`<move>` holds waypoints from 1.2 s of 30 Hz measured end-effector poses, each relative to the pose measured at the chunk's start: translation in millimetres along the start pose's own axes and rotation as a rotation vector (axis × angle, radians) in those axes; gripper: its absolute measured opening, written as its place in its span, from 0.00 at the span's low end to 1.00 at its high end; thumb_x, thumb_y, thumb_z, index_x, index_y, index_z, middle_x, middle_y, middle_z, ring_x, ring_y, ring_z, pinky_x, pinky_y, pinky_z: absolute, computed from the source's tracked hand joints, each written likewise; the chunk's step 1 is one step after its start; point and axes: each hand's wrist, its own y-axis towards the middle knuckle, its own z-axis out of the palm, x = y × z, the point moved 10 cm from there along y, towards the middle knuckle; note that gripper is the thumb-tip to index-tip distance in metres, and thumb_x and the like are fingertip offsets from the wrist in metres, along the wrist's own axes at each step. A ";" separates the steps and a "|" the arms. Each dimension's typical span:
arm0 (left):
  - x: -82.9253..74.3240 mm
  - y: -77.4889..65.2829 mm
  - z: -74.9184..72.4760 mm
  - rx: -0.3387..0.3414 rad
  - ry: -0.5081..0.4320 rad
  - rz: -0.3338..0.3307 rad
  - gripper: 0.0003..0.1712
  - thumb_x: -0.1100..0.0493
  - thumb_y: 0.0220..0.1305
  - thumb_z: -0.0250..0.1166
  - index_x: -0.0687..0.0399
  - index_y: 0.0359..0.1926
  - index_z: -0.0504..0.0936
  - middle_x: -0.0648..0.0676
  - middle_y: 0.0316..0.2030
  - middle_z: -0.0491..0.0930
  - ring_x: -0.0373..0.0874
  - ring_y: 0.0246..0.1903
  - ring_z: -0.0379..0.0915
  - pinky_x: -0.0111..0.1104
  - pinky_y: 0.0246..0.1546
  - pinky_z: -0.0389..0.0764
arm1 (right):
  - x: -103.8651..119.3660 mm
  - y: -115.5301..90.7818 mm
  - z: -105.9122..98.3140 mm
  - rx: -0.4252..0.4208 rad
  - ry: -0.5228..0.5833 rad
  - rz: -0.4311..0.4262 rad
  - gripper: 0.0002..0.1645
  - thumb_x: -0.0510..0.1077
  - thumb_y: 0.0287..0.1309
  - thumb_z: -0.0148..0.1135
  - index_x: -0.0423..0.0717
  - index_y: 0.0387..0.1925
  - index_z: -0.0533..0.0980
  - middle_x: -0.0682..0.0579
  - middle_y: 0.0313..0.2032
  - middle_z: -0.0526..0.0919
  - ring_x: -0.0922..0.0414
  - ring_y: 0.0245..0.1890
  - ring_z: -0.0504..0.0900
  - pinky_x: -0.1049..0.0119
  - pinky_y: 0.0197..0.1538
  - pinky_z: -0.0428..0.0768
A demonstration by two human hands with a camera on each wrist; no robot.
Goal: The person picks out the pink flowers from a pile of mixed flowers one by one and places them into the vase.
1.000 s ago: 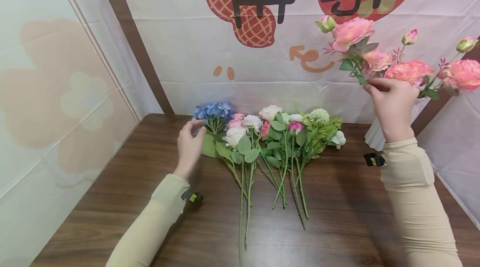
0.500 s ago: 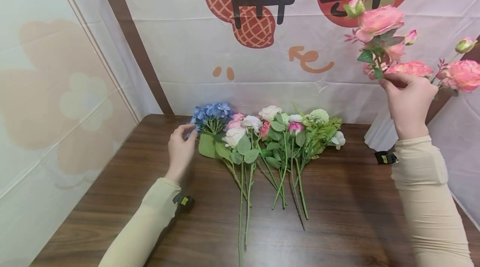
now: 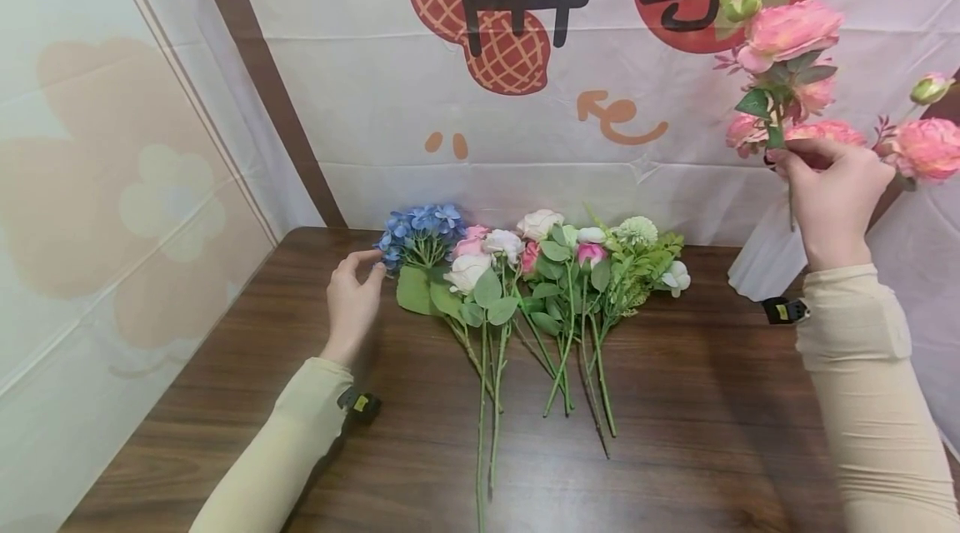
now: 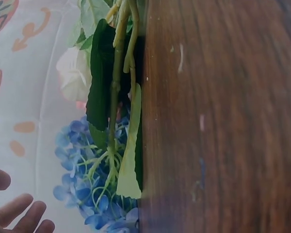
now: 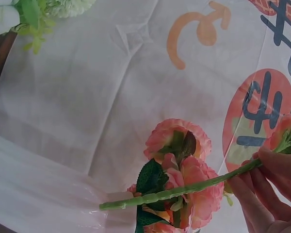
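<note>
My right hand (image 3: 842, 204) pinches the green stem (image 5: 199, 187) of a pink artificial peony (image 3: 797, 32) between thumb and fingers. The flower stands nearly upright above the white ridged vase (image 3: 767, 262). In the right wrist view, the stem's cut end overlaps the vase mouth; whether it is inside I cannot tell. More pink peonies (image 5: 199, 189) rise from behind my hand at the vase. My left hand (image 3: 351, 304) hovers loosely curled beside the blue hydrangea (image 3: 423, 226), holding nothing. Whether its fingertips brush the petals is unclear.
Several flowers lie in a row on the brown wooden table (image 3: 420, 458): white roses (image 3: 470, 273), a pink bud (image 3: 591, 255), a pale green pompom bloom (image 3: 637, 231) and leafy sprigs (image 3: 633, 279). Their stems point toward the front edge. A printed cloth (image 3: 360, 100) hangs behind.
My right hand has moved right with the peony, bringing it more upright and over the vase. My left hand has drawn back slightly left from the hydrangea.
</note>
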 end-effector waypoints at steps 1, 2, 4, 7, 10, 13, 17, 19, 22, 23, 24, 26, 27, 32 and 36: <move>0.5 0.2 -0.3 0.002 0.001 0.002 0.18 0.57 0.65 0.58 0.57 0.54 0.78 0.61 0.57 0.75 0.58 0.61 0.64 0.48 0.63 0.61 | -0.9 0.7 -0.1 -0.001 -0.012 0.009 0.16 0.49 0.56 0.62 0.46 0.42 0.84 0.60 0.37 0.87 0.85 0.29 0.66 0.71 0.61 0.56; 1.4 0.3 -0.6 0.004 0.002 0.003 0.18 0.57 0.65 0.58 0.57 0.54 0.78 0.61 0.57 0.75 0.58 0.61 0.64 0.49 0.63 0.61 | -1.5 1.5 -0.4 -0.003 -0.023 0.015 0.16 0.49 0.56 0.62 0.46 0.42 0.84 0.56 0.38 0.87 0.85 0.27 0.65 0.72 0.61 0.55; 2.9 0.1 -0.8 0.012 0.005 0.002 0.18 0.57 0.65 0.57 0.58 0.54 0.78 0.61 0.57 0.75 0.58 0.61 0.64 0.49 0.63 0.61 | -3.1 3.3 -1.0 -0.009 -0.035 0.033 0.16 0.48 0.57 0.61 0.46 0.43 0.84 0.52 0.40 0.87 0.85 0.26 0.65 0.75 0.58 0.59; 5.0 -0.3 -1.6 0.024 0.008 -0.001 0.19 0.57 0.66 0.56 0.58 0.55 0.77 0.61 0.57 0.75 0.58 0.61 0.63 0.49 0.62 0.61 | -3.4 6.3 -2.5 -0.020 -0.047 0.042 0.15 0.47 0.57 0.61 0.45 0.43 0.84 0.49 0.42 0.86 0.86 0.28 0.67 0.79 0.55 0.63; 6.4 -0.6 -3.7 0.028 0.015 -0.002 0.18 0.57 0.67 0.56 0.58 0.55 0.77 0.61 0.57 0.75 0.58 0.62 0.63 0.50 0.62 0.61 | -4.3 9.2 -4.1 -0.030 -0.069 0.058 0.15 0.48 0.58 0.61 0.46 0.44 0.83 0.45 0.44 0.84 0.88 0.29 0.66 0.82 0.51 0.67; 8.3 -0.4 -5.8 0.035 0.028 -0.002 0.19 0.57 0.67 0.56 0.58 0.55 0.77 0.62 0.57 0.74 0.58 0.62 0.62 0.50 0.63 0.61 | -5.1 12.3 -5.6 -0.034 -0.095 0.076 0.16 0.51 0.59 0.60 0.48 0.45 0.83 0.45 0.45 0.84 0.88 0.29 0.67 0.85 0.47 0.67; 11.3 0.9 -6.5 0.055 0.063 0.001 0.19 0.55 0.67 0.56 0.58 0.55 0.77 0.62 0.57 0.74 0.59 0.63 0.61 0.51 0.63 0.60 | -4.6 17.6 -8.0 -0.039 -0.102 0.089 0.17 0.53 0.59 0.60 0.51 0.45 0.83 0.47 0.44 0.84 0.86 0.31 0.70 0.86 0.43 0.67; 12.3 1.8 -6.8 0.063 0.079 0.006 0.19 0.55 0.66 0.56 0.58 0.55 0.77 0.62 0.57 0.74 0.59 0.62 0.61 0.51 0.63 0.60 | -3.5 20.2 -10.2 -0.051 -0.091 0.087 0.16 0.53 0.58 0.62 0.51 0.44 0.83 0.49 0.43 0.85 0.85 0.31 0.71 0.86 0.42 0.68; 13.5 2.7 -7.0 0.077 0.104 0.008 0.20 0.54 0.66 0.56 0.57 0.55 0.78 0.62 0.57 0.74 0.60 0.62 0.61 0.51 0.62 0.60 | -1.7 23.9 -13.8 -0.071 -0.072 0.084 0.15 0.51 0.57 0.62 0.51 0.43 0.84 0.58 0.40 0.86 0.85 0.31 0.71 0.87 0.41 0.67; 13.6 2.8 -7.0 0.082 0.109 0.008 0.20 0.54 0.66 0.56 0.58 0.55 0.77 0.62 0.58 0.74 0.60 0.63 0.61 0.51 0.62 0.60 | -1.0 25.0 -15.1 -0.080 -0.073 0.082 0.15 0.51 0.58 0.62 0.50 0.43 0.84 0.59 0.40 0.86 0.85 0.31 0.71 0.86 0.41 0.67; 13.6 2.9 -6.9 0.088 0.116 0.009 0.20 0.53 0.66 0.56 0.58 0.55 0.77 0.62 0.58 0.73 0.60 0.63 0.61 0.51 0.63 0.60 | -0.8 26.0 -16.4 -0.089 -0.070 0.086 0.15 0.50 0.58 0.62 0.50 0.43 0.84 0.61 0.39 0.86 0.84 0.31 0.71 0.86 0.41 0.66; 13.7 2.8 -6.8 0.100 0.127 0.008 0.21 0.52 0.67 0.55 0.58 0.56 0.77 0.62 0.58 0.73 0.60 0.63 0.60 0.51 0.63 0.59 | 0.6 28.1 -19.1 -0.107 -0.076 0.083 0.15 0.50 0.58 0.60 0.49 0.43 0.84 0.62 0.39 0.86 0.82 0.34 0.72 0.84 0.45 0.65; 13.8 2.9 -6.8 0.106 0.134 0.009 0.22 0.52 0.67 0.55 0.58 0.56 0.77 0.62 0.59 0.72 0.60 0.63 0.59 0.51 0.63 0.59 | 2.0 29.2 -20.2 -0.116 -0.081 0.075 0.15 0.50 0.59 0.60 0.49 0.42 0.84 0.61 0.39 0.86 0.79 0.37 0.74 0.84 0.48 0.63; 14.1 3.3 -7.9 0.121 0.156 0.016 0.22 0.53 0.67 0.55 0.59 0.57 0.76 0.63 0.59 0.72 0.61 0.63 0.59 0.52 0.63 0.59 | 5.4 33.7 -23.7 -0.136 -0.119 0.059 0.17 0.52 0.61 0.57 0.48 0.43 0.84 0.55 0.42 0.86 0.63 0.49 0.78 0.70 0.61 0.50; 13.6 3.7 -10.6 0.122 0.168 0.029 0.22 0.54 0.67 0.55 0.60 0.58 0.75 0.64 0.59 0.71 0.61 0.62 0.59 0.52 0.62 0.59 | 0.2 36.9 -24.6 -0.125 -0.107 0.088 0.19 0.56 0.61 0.57 0.49 0.44 0.83 0.62 0.41 0.85 0.67 0.50 0.75 0.66 0.60 0.47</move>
